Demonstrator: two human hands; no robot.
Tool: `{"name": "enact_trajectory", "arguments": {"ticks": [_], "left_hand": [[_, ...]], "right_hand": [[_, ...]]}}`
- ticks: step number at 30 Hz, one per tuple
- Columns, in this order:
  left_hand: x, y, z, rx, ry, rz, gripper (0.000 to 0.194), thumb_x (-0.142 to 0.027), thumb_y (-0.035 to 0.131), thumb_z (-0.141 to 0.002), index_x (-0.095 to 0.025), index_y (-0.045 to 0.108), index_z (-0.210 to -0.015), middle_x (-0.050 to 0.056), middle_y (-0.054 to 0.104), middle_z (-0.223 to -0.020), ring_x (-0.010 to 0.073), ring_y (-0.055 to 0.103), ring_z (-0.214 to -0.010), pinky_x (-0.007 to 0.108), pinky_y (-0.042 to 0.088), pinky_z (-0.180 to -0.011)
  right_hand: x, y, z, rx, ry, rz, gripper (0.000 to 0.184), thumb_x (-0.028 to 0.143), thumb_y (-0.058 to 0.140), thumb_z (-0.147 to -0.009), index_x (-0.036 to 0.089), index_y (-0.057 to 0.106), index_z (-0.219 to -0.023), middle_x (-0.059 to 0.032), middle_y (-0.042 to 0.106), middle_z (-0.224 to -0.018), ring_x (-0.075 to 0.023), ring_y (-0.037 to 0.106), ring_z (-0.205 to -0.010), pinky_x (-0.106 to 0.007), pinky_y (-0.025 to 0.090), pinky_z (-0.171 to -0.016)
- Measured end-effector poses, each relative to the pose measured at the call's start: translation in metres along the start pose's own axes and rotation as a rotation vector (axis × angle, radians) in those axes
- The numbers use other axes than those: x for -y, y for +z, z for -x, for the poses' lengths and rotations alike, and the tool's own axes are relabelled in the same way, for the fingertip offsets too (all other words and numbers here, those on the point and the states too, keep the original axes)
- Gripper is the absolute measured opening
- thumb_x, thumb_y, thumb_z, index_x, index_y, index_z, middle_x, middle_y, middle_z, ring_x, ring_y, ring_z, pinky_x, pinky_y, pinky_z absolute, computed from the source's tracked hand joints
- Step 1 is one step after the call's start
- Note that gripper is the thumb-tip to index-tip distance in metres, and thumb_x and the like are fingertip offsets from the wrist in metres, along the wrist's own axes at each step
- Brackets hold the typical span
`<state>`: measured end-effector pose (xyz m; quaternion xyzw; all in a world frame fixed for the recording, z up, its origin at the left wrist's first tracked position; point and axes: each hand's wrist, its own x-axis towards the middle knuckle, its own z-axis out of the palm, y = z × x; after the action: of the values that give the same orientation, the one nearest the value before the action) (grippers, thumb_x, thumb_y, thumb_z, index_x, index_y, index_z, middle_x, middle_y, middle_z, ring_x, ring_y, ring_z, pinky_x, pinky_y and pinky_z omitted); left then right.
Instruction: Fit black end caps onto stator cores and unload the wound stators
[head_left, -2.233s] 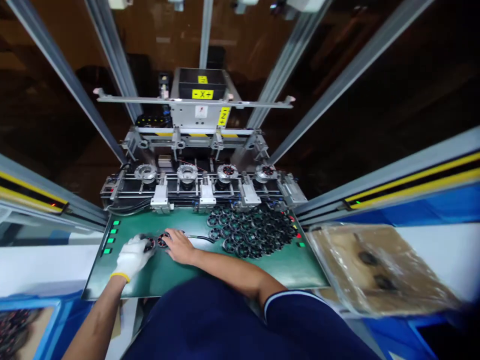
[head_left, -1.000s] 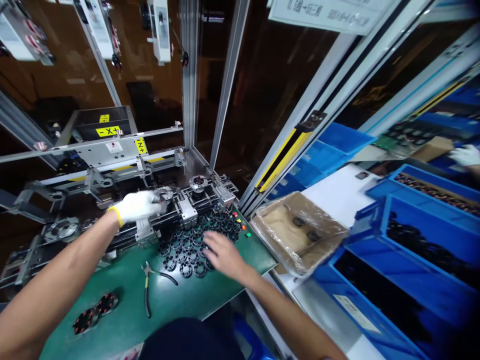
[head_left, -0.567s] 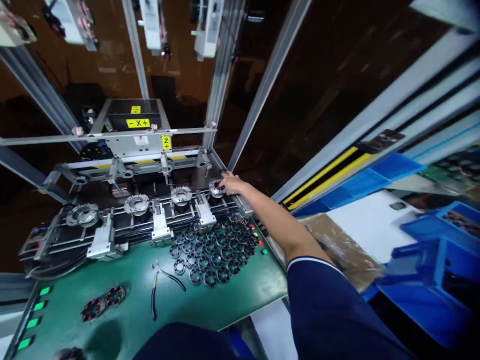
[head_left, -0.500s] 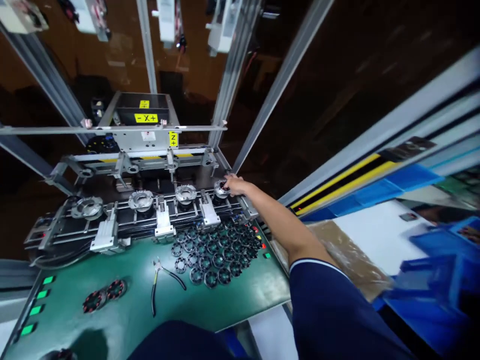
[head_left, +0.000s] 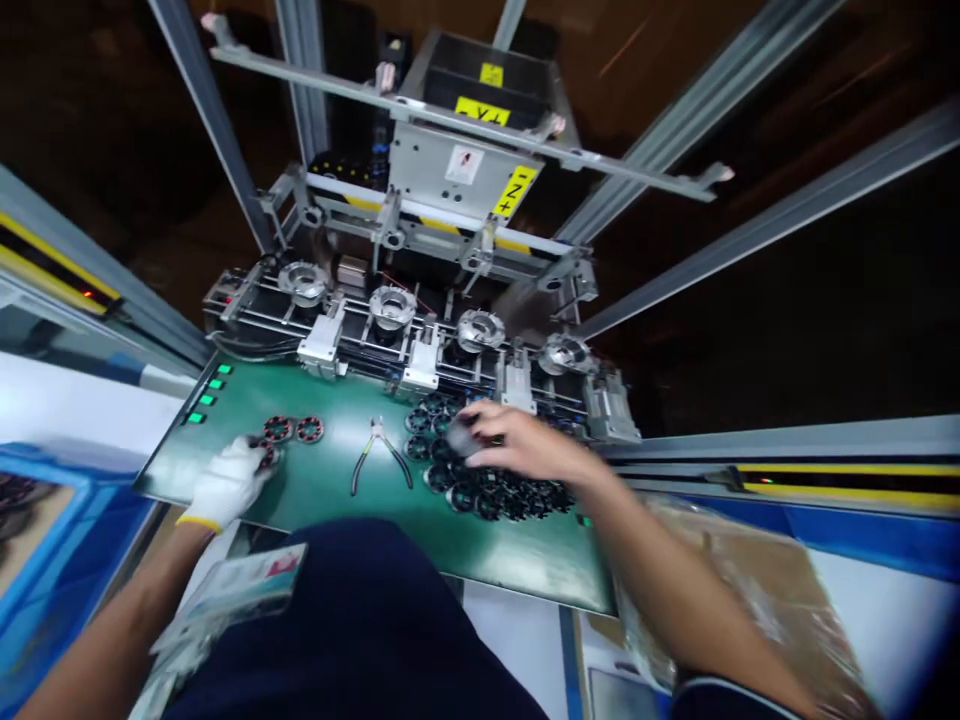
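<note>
My left hand (head_left: 229, 482), in a white glove, is at the left of the green bench with its fingers closed on a motor stator (head_left: 265, 457) with reddish windings. Two similar wound stators (head_left: 309, 429) lie just beyond its fingertips. My bare right hand (head_left: 521, 440) is over the cluster of black stators (head_left: 487, 495). Between its thumb and fingers is a grey, round stator (head_left: 463, 437), smeared by motion. Wire cutters (head_left: 377, 432) with black and yellow handles lie spread apart between the hands.
Behind the bench stands a machine with a row of round metal holders (head_left: 480, 330) and white blocks (head_left: 422, 362). A metal bar (head_left: 465, 122) crosses above. Green buttons (head_left: 208, 400) line the left edge. A blue bin (head_left: 56, 560) is at left, plastic-wrapped cardboard (head_left: 772, 590) at right.
My right hand has left the rightmost holder, drawing back over the black stators with a part in it. The view has turned, and my gloved left hand now shows at the wound stators.
</note>
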<state>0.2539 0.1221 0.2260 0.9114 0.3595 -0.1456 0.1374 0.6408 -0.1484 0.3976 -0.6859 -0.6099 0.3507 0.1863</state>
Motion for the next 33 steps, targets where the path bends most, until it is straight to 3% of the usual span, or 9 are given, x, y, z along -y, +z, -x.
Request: {"name": "enact_trajectory", "arguments": {"ticks": [2, 5, 9, 12, 16, 19, 22, 29, 33], "left_hand": [[-0.005, -0.007, 0.001, 0.012, 0.006, 0.007, 0.039, -0.043, 0.053, -0.091, -0.018, 0.075, -0.111, 0.018, 0.062, -0.132, 0.0314, 0.066, -0.111, 0.039, 0.054, -0.093], [-0.006, -0.021, 0.012, -0.040, -0.047, 0.050, 0.043, -0.054, 0.056, -0.090, -0.021, 0.076, -0.111, 0.017, 0.057, -0.141, 0.0324, 0.062, -0.121, 0.040, 0.052, -0.099], [-0.002, -0.035, 0.022, -0.281, -0.059, 0.144, 0.051, -0.057, 0.048, -0.094, -0.019, 0.073, -0.117, 0.018, 0.054, -0.143, 0.0355, 0.055, -0.128, 0.047, 0.048, -0.105], [-0.011, -0.036, 0.013, -0.403, 0.098, 0.083, 0.051, -0.050, 0.042, -0.099, -0.020, 0.067, -0.130, 0.018, 0.053, -0.144, 0.0393, 0.046, -0.135, 0.052, 0.048, -0.103], [-0.045, -0.031, -0.009, -0.430, 0.302, -0.034, 0.051, -0.053, 0.053, -0.093, -0.021, 0.066, -0.131, 0.019, 0.049, -0.148, 0.0453, 0.037, -0.139, 0.058, 0.042, -0.104], [-0.068, -0.028, -0.022, -0.388, 0.369, -0.087, 0.056, -0.059, 0.069, -0.080, -0.018, 0.069, -0.118, 0.022, 0.047, -0.148, 0.0475, 0.039, -0.135, 0.059, 0.038, -0.106], [-0.076, -0.025, -0.027, -0.374, 0.341, -0.090, 0.053, -0.056, 0.069, -0.080, -0.016, 0.068, -0.115, 0.022, 0.050, -0.143, 0.0432, 0.045, -0.130, 0.056, 0.038, -0.106], [-0.055, -0.012, -0.021, -0.394, 0.367, -0.075, 0.042, -0.050, 0.061, -0.088, -0.016, 0.069, -0.112, 0.019, 0.057, -0.134, 0.0398, 0.047, -0.129, 0.053, 0.040, -0.107], [-0.047, -0.006, -0.017, -0.408, 0.359, -0.051, 0.035, -0.045, 0.061, -0.089, -0.015, 0.071, -0.106, 0.018, 0.061, -0.130, 0.0397, 0.049, -0.128, 0.053, 0.040, -0.108]], "right_hand": [[0.028, 0.082, -0.040, 0.038, -0.109, -0.060, 0.022, 0.037, 0.082, -0.081, 0.016, 0.074, -0.081, -0.0080, 0.069, -0.112, -0.0196, 0.065, -0.102, -0.032, 0.053, -0.092], [0.057, 0.184, -0.105, 0.006, -0.116, 0.257, 0.013, 0.027, 0.076, -0.086, 0.014, 0.075, -0.089, -0.0145, 0.063, -0.126, -0.0249, 0.059, -0.113, -0.038, 0.050, -0.098], [0.079, 0.244, -0.164, -0.035, -0.115, 0.453, 0.025, 0.015, 0.050, -0.099, 0.011, 0.074, -0.092, -0.0183, 0.063, -0.119, -0.0279, 0.055, -0.113, -0.045, 0.049, -0.097], [0.081, 0.247, -0.167, -0.058, -0.093, 0.449, 0.025, 0.018, 0.048, -0.100, 0.013, 0.072, -0.106, -0.0186, 0.061, -0.123, -0.0280, 0.054, -0.114, -0.045, 0.049, -0.097], [0.058, 0.229, -0.117, -0.240, -0.097, 0.355, 0.027, 0.027, 0.063, -0.094, 0.018, 0.068, -0.119, -0.0171, 0.059, -0.133, -0.0296, 0.054, -0.121, -0.047, 0.048, -0.103], [0.027, 0.212, -0.068, -0.486, 0.168, 0.317, 0.024, 0.023, 0.066, -0.091, 0.018, 0.071, -0.114, -0.0188, 0.059, -0.132, -0.0334, 0.053, -0.127, -0.053, 0.048, -0.105], [-0.001, 0.200, -0.039, -0.560, 0.421, 0.356, 0.028, 0.019, 0.070, -0.085, 0.016, 0.073, -0.113, -0.0218, 0.049, -0.148, -0.0393, 0.039, -0.144, -0.059, 0.042, -0.113], [-0.019, 0.201, -0.048, -0.536, 0.461, 0.307, 0.018, 0.008, 0.062, -0.086, 0.016, 0.075, -0.096, -0.0166, 0.036, -0.162, -0.0402, 0.020, -0.156, -0.070, 0.026, -0.119], [-0.005, 0.196, -0.056, -0.723, 0.344, -0.196, 0.008, 0.020, 0.070, -0.083, 0.017, 0.076, -0.088, -0.0153, 0.048, -0.154, -0.0351, 0.039, -0.147, -0.061, 0.036, -0.119]]}}
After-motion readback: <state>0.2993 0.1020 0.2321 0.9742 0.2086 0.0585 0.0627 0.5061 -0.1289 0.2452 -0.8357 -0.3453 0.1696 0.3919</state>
